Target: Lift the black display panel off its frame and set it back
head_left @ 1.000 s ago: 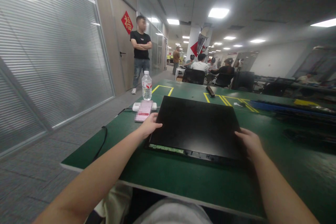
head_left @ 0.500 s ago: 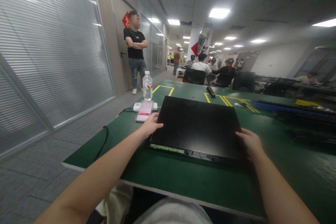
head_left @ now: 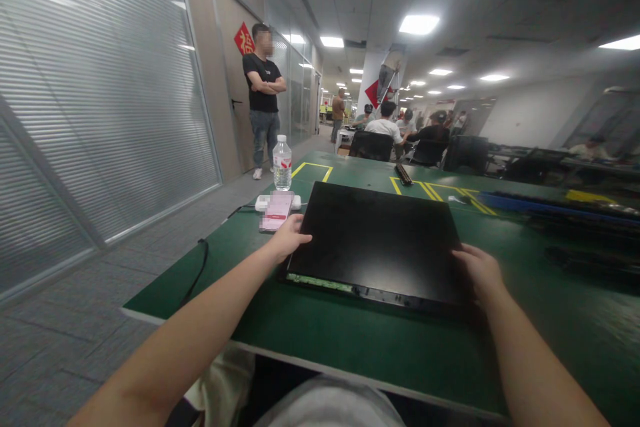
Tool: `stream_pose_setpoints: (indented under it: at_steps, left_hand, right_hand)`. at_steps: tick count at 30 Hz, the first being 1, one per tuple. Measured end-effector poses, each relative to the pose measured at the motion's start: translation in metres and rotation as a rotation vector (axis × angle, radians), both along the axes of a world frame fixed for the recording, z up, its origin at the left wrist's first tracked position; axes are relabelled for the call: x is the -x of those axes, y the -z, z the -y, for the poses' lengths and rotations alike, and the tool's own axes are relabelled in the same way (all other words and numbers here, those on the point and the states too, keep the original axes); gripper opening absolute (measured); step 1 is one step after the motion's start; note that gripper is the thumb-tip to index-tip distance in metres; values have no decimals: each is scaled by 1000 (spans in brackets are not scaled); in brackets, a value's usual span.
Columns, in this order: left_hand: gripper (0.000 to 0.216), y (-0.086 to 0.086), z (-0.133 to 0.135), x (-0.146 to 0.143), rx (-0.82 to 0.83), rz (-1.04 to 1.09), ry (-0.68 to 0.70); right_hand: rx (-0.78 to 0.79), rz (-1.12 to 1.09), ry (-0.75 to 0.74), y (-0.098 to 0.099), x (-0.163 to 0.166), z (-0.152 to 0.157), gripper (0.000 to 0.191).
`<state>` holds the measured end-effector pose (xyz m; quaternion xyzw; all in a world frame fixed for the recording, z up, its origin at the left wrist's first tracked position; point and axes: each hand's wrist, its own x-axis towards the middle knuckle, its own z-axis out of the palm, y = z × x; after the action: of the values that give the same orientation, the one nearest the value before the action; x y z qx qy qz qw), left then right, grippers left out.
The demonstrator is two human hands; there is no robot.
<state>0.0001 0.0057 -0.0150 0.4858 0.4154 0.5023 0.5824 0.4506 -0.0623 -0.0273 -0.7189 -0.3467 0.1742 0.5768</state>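
A black flat display panel [head_left: 380,240] lies screen up in front of me, low over the green table or resting on it; I cannot tell which. Along its near edge, a green circuit strip [head_left: 320,282] shows on the left part. My left hand [head_left: 291,237] grips the panel's left edge, thumb on top and the other fingers partly hidden. On the opposite side, my right hand [head_left: 480,270] holds the right edge, with its lower fingers out of sight under the rim.
Beyond my left hand are a phone [head_left: 277,212], a white power strip [head_left: 263,203] and a water bottle [head_left: 283,163]. A black cable [head_left: 200,270] lies at the table's left edge. Dark parts and a blue strip [head_left: 520,203] lie at right. A person [head_left: 264,93] stands by the door.
Both hands keep their hold on the display panel, which stays in place on the table side. The view has shifted very slightly, and the standing person appears a little further right.
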Motion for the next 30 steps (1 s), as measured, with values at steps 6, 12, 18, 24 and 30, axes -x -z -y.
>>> stream_pose_setpoints:
  at_steps: [6, 12, 18, 24, 30]
  left_hand:
    - [59, 2, -1, 0, 5, 0, -3]
    - [58, 1, -1, 0, 24, -14, -12]
    - [56, 0, -1, 1, 46, -21, -12]
    - [53, -1, -3, 1, 55, -6, -8]
    - [51, -8, 0, -1, 70, 12, -61]
  right_hand:
    - [80, -26, 74, -7, 3, 2, 32]
    - [74, 22, 37, -7, 1, 4, 32]
    - [69, 7, 24, -14, 7, 8, 39]
    - [32, -87, 16, -17, 8, 10, 47]
    - [-4, -158, -3, -21, 11, 11, 38]
